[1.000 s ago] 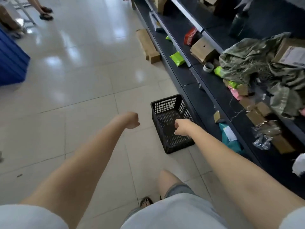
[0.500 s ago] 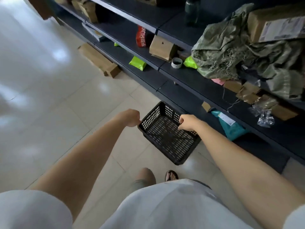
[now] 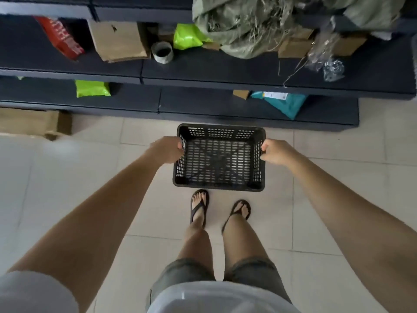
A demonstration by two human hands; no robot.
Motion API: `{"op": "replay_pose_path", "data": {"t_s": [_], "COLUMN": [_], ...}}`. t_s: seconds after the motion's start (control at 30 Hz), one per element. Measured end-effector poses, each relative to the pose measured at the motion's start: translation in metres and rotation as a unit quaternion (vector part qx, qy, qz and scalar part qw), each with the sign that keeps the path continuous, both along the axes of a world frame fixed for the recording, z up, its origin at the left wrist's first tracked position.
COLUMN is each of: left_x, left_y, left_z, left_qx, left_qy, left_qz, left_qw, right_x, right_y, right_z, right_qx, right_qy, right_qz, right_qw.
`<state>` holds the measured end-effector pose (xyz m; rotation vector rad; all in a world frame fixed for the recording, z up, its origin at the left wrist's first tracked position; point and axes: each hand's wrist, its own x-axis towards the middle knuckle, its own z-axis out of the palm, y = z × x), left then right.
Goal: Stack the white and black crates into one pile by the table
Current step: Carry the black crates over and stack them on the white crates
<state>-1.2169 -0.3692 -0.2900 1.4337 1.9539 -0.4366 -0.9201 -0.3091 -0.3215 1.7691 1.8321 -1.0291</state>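
A black perforated plastic crate sits square in front of my feet on the tiled floor, its open top facing me and nothing inside. My left hand grips the crate's left rim, fingers curled over the edge. My right hand grips the right rim the same way. No white crate is in view.
Low dark shelves run across the top, close behind the crate, holding cardboard boxes, green packets, a tape roll, a teal mailer and a green sack. A long cardboard box lies on the floor at left.
I have turned to face the shelves. My right hand was on the crate before; my left hand has now closed on the opposite rim, and the crate sits straight in front of me.
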Motion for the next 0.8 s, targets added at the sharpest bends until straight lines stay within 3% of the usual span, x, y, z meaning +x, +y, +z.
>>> {"op": "replay_pose_path", "data": {"t_s": [0.17,0.5,0.8], "left_x": [-0.028,-0.040,-0.071], "left_y": [0.015,0.023,0.029], "left_z": [-0.092,-0.281,-0.406], "left_qx": [-0.033,-0.095,-0.036], "left_qy": [0.008,0.107,0.115], "left_qz": [-0.071,-0.056,-0.010], "left_qw": [0.997,0.988,0.993], "right_x": [-0.025,-0.006,0.027], "right_y": [-0.024,-0.031,0.005], "right_z": [-0.077,-0.255,-0.366], "right_qx": [-0.032,-0.029,0.023], "right_qy": [0.014,-0.053,-0.163], "right_qz": [-0.046,-0.150,-0.163], "right_qw": [0.998,0.987,0.973]}}
